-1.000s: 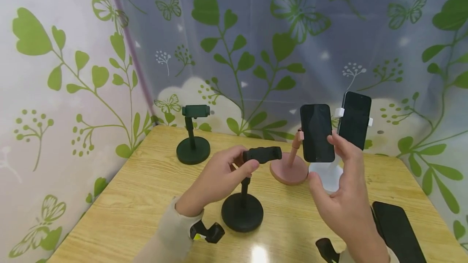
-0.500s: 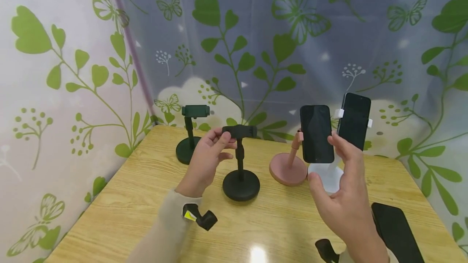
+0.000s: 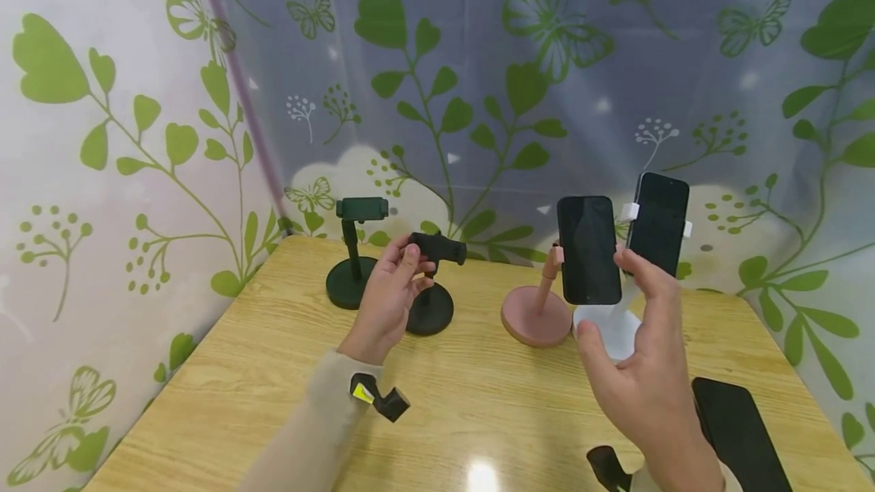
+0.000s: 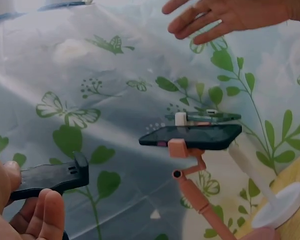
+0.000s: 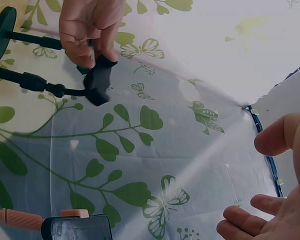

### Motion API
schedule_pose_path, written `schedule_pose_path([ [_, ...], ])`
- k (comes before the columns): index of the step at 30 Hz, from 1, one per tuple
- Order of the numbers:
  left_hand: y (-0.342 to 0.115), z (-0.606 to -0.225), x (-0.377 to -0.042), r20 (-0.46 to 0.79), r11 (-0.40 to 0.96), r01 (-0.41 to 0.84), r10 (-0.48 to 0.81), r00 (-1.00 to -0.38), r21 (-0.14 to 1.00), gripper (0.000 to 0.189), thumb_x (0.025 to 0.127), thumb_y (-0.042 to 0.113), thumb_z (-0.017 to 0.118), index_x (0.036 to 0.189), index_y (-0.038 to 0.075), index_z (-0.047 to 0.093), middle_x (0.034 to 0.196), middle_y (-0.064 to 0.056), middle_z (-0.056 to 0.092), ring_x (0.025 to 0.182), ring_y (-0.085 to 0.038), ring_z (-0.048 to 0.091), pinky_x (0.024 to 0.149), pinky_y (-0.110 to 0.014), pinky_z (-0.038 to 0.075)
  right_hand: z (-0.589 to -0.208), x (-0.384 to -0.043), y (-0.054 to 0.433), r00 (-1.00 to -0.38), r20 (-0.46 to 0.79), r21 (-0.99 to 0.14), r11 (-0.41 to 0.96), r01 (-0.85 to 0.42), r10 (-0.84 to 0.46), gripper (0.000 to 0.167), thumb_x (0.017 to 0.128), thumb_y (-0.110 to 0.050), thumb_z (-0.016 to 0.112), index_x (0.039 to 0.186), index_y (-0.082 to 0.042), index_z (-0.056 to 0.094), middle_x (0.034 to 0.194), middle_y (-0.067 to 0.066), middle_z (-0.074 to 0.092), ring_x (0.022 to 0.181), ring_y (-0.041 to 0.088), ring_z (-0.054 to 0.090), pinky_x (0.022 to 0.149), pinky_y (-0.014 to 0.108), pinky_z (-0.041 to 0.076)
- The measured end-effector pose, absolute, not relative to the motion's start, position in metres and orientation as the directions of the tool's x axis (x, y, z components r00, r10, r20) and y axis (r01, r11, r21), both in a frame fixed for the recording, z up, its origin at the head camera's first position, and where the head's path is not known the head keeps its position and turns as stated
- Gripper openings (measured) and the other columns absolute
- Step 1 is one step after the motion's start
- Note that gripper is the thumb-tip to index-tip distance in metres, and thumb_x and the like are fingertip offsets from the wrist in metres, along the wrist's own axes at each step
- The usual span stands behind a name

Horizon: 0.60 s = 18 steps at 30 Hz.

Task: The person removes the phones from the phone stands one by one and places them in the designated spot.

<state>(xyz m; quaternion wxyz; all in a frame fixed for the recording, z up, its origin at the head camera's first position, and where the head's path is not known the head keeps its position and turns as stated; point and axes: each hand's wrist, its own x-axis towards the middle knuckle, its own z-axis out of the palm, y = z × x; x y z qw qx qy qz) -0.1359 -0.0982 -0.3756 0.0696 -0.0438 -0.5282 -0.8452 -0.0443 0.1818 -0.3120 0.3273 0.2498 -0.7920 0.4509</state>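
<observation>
My left hand (image 3: 386, 298) grips one end of the clamp on a black phone stand (image 3: 447, 249), thumb on top and fingers beneath. The left wrist view shows that clamp (image 4: 52, 179) with no phone in it. Its round base sits partly behind my hand. My right hand (image 3: 642, 363) hangs in the air with thumb and fingers spread, holding nothing. A phone (image 3: 588, 249) in a pink stand (image 3: 536, 317) lies behind its fingertips in the head view. The left wrist view has the right hand (image 4: 215, 20) apart from that phone.
To the left of the black stand is a dark green phone stand (image 3: 349, 283). A white stand (image 3: 608, 329) holds another phone (image 3: 659, 219) at the right. One dark phone (image 3: 741, 431) lies flat near the right table edge. A leaf-patterned curtain (image 3: 465, 82) hangs behind.
My left hand has moved the black stand back and left, closer to the green stand, and its clamp has turned. The right hand stays in place.
</observation>
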Motion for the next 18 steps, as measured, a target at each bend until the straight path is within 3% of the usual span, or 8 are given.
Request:
schedule_pose_path([
  [5,-0.100,-0.386,-0.143,0.116,-0.424,0.154,-0.114,-0.987,0.892,0.051,0.111,0.029,0.045,0.157,0.011,0.035,0.114,-0.003,0.055,0.102,-0.014,0.061,0.086,-0.027,0.052,-0.311,-0.043,0.183,-0.696,0.714,-0.585,0.481,-0.653,-0.077,0.081,0.086,0.010,0.064,0.158,-0.012,0.034,0.154,0.012,0.039,0.143,0.022,0.034,0.113,0.026,0.023],
  [9,-0.099,-0.390,-0.148,0.102,-0.449,0.154,-0.138,-0.985,0.880,0.052,0.111,0.031,0.047,0.158,0.012,0.036,0.113,0.000,0.057,0.101,-0.013,0.061,0.088,-0.029,0.052,-0.309,-0.043,0.186,-0.732,0.677,-0.611,0.499,-0.615,-0.075,0.081,0.088,0.010,0.064,0.159,-0.016,0.033,0.156,0.008,0.038,0.144,0.021,0.034,0.111,0.026,0.025],
  [13,-0.098,-0.389,-0.150,0.083,-0.489,0.146,-0.149,-0.985,0.860,0.045,0.109,0.031,0.051,0.148,0.011,0.043,0.115,0.000,0.058,0.101,-0.013,0.062,0.086,-0.028,0.052,-0.307,-0.042,0.187,-0.759,0.647,-0.625,0.519,-0.583,-0.074,0.081,0.089,0.008,0.063,0.159,-0.019,0.033,0.156,0.006,0.037,0.143,0.019,0.034,0.108,0.028,0.027],
  [18,-0.098,-0.389,-0.156,0.065,-0.554,0.159,-0.187,-0.980,0.817,0.026,0.107,0.033,0.055,0.123,0.013,0.048,0.111,-0.001,0.060,0.099,-0.015,0.063,0.080,-0.025,0.052,-0.307,-0.042,0.190,-0.783,0.619,-0.647,0.523,-0.555,-0.065,0.079,0.090,0.007,0.064,0.158,-0.019,0.034,0.157,0.006,0.037,0.142,0.020,0.033,0.108,0.046,0.028],
])
